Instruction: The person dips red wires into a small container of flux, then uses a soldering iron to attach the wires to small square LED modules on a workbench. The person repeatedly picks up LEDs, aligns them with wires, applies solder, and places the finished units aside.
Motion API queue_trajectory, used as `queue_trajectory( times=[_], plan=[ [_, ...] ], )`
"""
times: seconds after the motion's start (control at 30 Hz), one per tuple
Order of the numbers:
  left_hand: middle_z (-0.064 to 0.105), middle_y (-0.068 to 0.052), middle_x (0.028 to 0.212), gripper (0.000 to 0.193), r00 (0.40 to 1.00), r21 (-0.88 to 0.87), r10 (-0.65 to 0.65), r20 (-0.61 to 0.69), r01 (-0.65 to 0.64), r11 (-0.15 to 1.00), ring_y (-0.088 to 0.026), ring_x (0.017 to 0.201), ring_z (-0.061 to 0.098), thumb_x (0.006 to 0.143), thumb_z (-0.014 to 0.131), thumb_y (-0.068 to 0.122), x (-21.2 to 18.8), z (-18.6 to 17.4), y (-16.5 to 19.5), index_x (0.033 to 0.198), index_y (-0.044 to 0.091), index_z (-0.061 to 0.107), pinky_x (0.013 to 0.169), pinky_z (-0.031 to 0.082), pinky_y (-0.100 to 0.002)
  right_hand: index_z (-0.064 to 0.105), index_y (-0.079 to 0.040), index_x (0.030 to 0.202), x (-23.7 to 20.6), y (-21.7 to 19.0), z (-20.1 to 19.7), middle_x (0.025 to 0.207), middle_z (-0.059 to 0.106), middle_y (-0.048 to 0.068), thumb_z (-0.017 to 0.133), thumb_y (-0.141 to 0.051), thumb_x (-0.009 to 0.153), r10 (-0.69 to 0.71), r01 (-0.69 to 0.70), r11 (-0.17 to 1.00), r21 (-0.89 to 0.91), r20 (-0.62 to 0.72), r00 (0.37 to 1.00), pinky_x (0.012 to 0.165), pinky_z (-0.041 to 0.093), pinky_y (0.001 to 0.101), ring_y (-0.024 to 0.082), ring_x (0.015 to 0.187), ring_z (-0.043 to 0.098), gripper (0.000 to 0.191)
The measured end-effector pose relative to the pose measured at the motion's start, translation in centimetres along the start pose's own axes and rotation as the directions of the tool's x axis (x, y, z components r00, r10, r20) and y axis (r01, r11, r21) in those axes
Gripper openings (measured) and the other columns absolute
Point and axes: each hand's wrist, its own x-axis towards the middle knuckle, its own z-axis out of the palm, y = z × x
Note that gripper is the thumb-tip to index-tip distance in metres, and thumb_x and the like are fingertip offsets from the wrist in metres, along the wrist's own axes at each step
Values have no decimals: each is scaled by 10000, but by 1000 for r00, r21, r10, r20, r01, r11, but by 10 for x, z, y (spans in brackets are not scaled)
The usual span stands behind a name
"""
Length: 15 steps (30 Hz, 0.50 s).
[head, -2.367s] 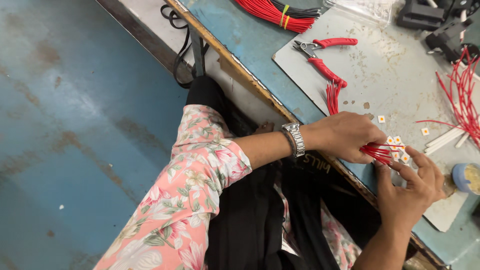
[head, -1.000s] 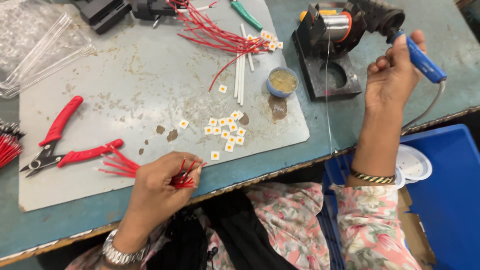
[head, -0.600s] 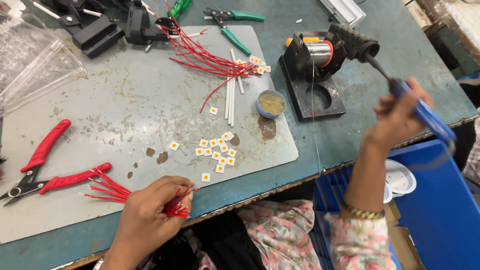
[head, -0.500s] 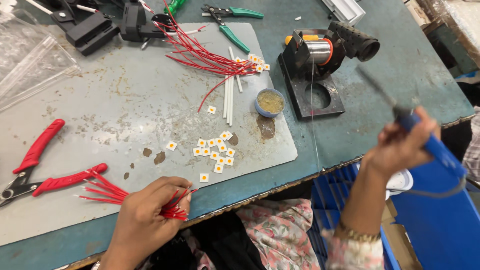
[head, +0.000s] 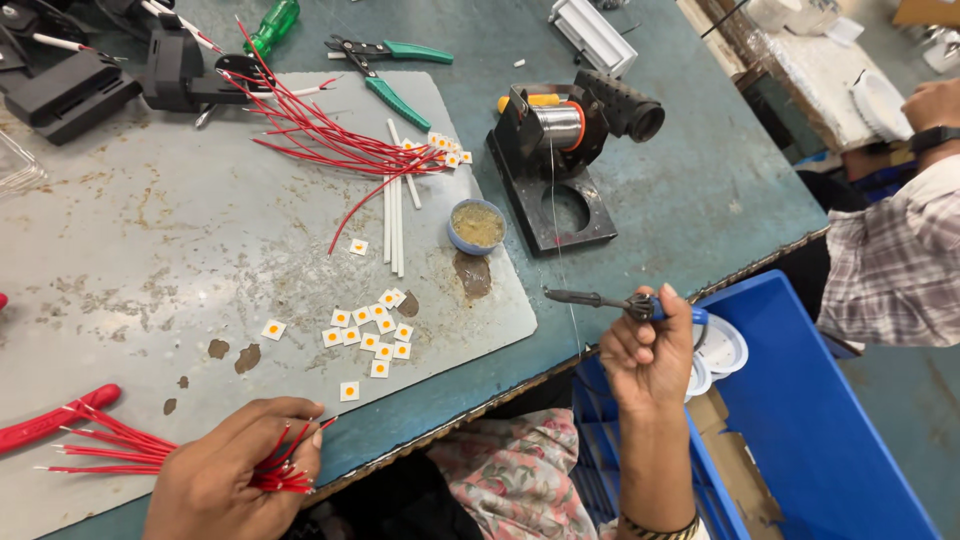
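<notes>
The bundle of red wires (head: 165,452) lies at the desk's near edge, toward the left corner, with the left hand (head: 235,480) over it, fingers pinching the wire ends together. The right hand (head: 650,350) is past the near edge, fingers curled tight around the blue-handled soldering iron (head: 610,301), tip pointing left over the grey mat (head: 150,250). Small white squares with orange centres (head: 370,330) are scattered mid-mat, a blue flux pot (head: 477,225) beyond them, and a black solder stand (head: 560,150) toward the far edge
</notes>
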Motion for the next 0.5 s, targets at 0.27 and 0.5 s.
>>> queue_trajectory(
  times=[0.27, 0.5],
  plan=[
    [775, -33, 898, 146, 1000, -11, 25, 12, -25, 1000, -163, 614, 756, 683, 784, 99, 2, -3, -1, 776, 19, 704, 524, 576, -287, 711, -59, 975, 1, 6, 17, 583, 554, -33, 601, -307, 1040, -33, 29, 998, -56, -68, 997, 407, 347, 197, 43, 427, 439, 279],
    [766, -36, 924, 153, 997, -76, 61, 38, -58, 995, -185, 624, 739, 713, 785, 117, 3, -10, -2, 778, 31, 676, 535, 574, -304, 639, 16, 928, 25, -1, 63, 650, 558, 36, 650, -113, 1002, -455, 497, 575, -650, 251, 855, 467, 357, 222, 81, 474, 452, 148]
  ],
)
